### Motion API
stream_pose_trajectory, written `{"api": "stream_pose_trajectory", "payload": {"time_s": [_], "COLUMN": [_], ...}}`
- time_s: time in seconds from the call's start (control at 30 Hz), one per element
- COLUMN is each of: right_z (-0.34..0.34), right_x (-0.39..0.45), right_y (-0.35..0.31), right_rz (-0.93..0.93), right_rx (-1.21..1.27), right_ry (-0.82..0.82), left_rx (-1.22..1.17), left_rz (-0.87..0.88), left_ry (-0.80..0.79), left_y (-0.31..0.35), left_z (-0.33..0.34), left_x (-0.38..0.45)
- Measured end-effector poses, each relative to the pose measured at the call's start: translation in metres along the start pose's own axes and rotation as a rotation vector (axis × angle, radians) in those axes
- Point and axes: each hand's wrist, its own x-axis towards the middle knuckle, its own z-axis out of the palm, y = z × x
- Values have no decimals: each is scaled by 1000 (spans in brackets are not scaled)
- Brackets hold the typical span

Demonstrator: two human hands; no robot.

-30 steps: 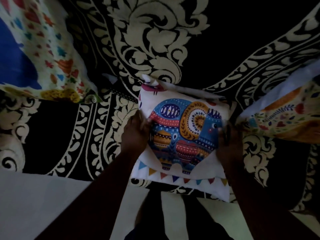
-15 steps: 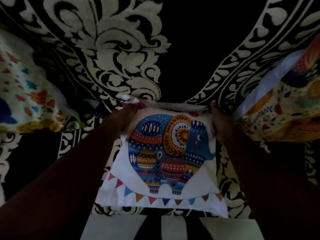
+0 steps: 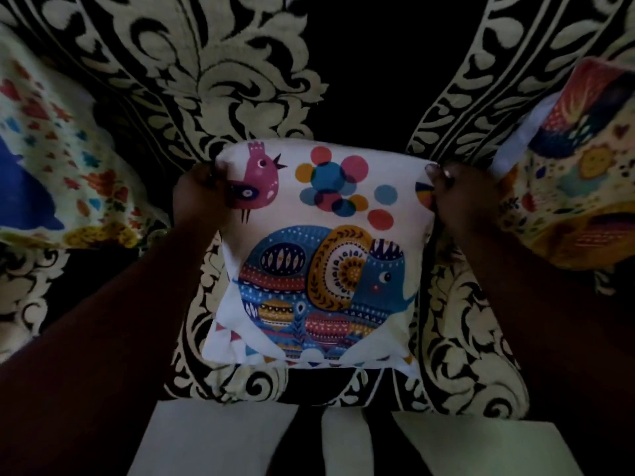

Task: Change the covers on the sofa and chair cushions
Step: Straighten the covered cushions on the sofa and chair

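Note:
A white cushion cover point(image 3: 319, 255) printed with a blue elephant, a pink bird and coloured circles hangs upright in front of me, spread out flat. My left hand point(image 3: 199, 190) pinches its top left corner. Gripping the top right corner is my right hand point(image 3: 453, 194). The lower edge of the cover reaches down to the front of the sofa seat. Whether a cushion is inside it, I cannot tell.
The sofa point(image 3: 343, 80) wears a black throw with a cream floral pattern. A patterned cushion point(image 3: 58, 176) with blue and red shapes lies at the left. Another colourful cushion point(image 3: 577, 173) rests at the right. Pale floor point(image 3: 213, 441) shows below.
Both hands slid from the cover's sides up to its top corners and lifted it. The upper part with the bird and circles, folded back before, now shows.

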Motion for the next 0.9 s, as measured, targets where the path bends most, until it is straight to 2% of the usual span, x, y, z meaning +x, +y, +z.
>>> {"api": "stream_pose_trajectory", "payload": {"time_s": [0.07,0.13,0.2,0.27,0.37,0.43,0.5,0.57,0.63,0.77,0.83,0.9], "right_z": [-14,-30,-42,-57,-84,-103,-124,-137,-144,-153,-153,-154], "right_x": [6,10,14,17,15,14,13,14,20,29,33,38], "right_y": [-5,-8,-8,-10,-22,-30,-31,-23,-13,-19,-26,-30], "right_rz": [-17,-35,-67,-82,-85,-136,-279,-514,-636,-573,-531,-473], "right_rx": [73,174,253,308,377,425,358,139,-17,-83,-96,-46], "right_ry": [43,108,62,-8,-60,-138,-289,-384,-363,-140,-102,-101], "left_rx": [-2,-240,-475,-535,-408,-232,0,289,449,469,401,459], "left_rz": [44,44,8,-23,-43,43,132,233,333,483,439,457], "left_ry": [39,26,-27,-77,-193,-183,-204,-223,-154,14,28,22], "left_y": [12,21,31,41,56,60,59,55,55,69,78,86], "left_z": [-8,-17,-30,-47,-73,-90,-104,-116,-124,-133,-136,-138], "left_x": [0,-5,-14,-20,-26,-27,-28,-28,-29,-29,-30,-28]}}
